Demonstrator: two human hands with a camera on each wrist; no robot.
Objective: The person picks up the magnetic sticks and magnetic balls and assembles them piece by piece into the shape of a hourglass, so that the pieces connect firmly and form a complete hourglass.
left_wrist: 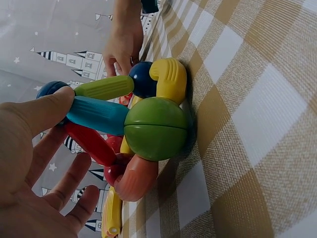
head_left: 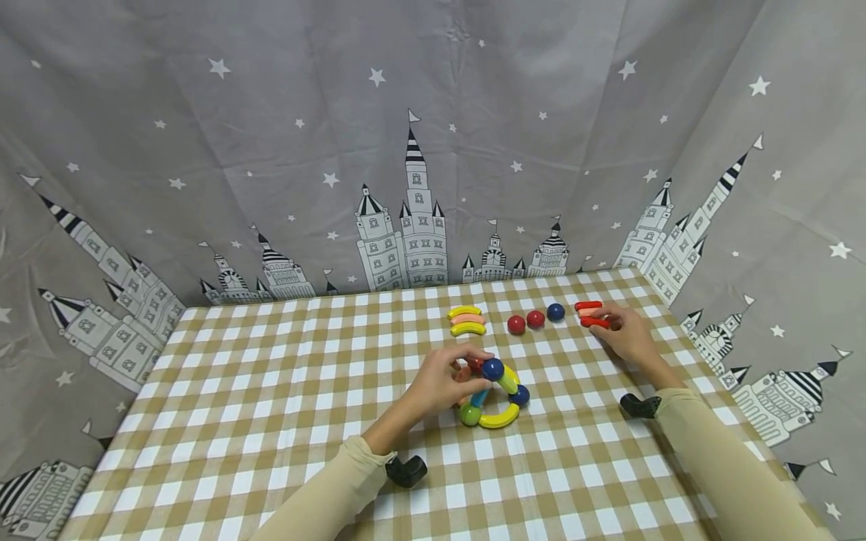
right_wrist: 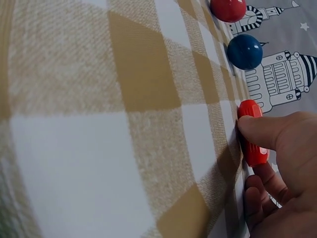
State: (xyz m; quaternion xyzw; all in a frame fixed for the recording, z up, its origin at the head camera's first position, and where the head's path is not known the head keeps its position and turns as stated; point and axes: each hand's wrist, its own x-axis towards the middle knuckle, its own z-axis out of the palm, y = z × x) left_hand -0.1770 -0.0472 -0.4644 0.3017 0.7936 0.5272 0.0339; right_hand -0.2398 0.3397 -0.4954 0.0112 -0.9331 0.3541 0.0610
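Observation:
My left hand (head_left: 436, 382) pinches the top blue ball (head_left: 492, 368) of a pyramid-like ball-and-stick structure, its thumb against that ball. In the left wrist view, a light blue stick (left_wrist: 96, 114), a yellow-green stick (left_wrist: 105, 88) and a red stick (left_wrist: 89, 143) run down from the top. The base stands on the tablecloth, with a green ball (left_wrist: 156, 129), another blue ball (head_left: 519, 396), curved yellow pieces (head_left: 499, 417) and an orange piece (left_wrist: 138, 179). At the right, my right hand (head_left: 631, 336) grips a short red stick (right_wrist: 253, 136) between thumb and fingers, low over the cloth.
Behind the structure lie two curved yellow pieces (head_left: 467, 328) with a pink one (head_left: 467, 318) between them. Two red balls (head_left: 516, 324) and a loose blue ball (head_left: 555, 312) sit to their right. Another red stick (head_left: 588, 305) and a pink stick lie by my right hand.

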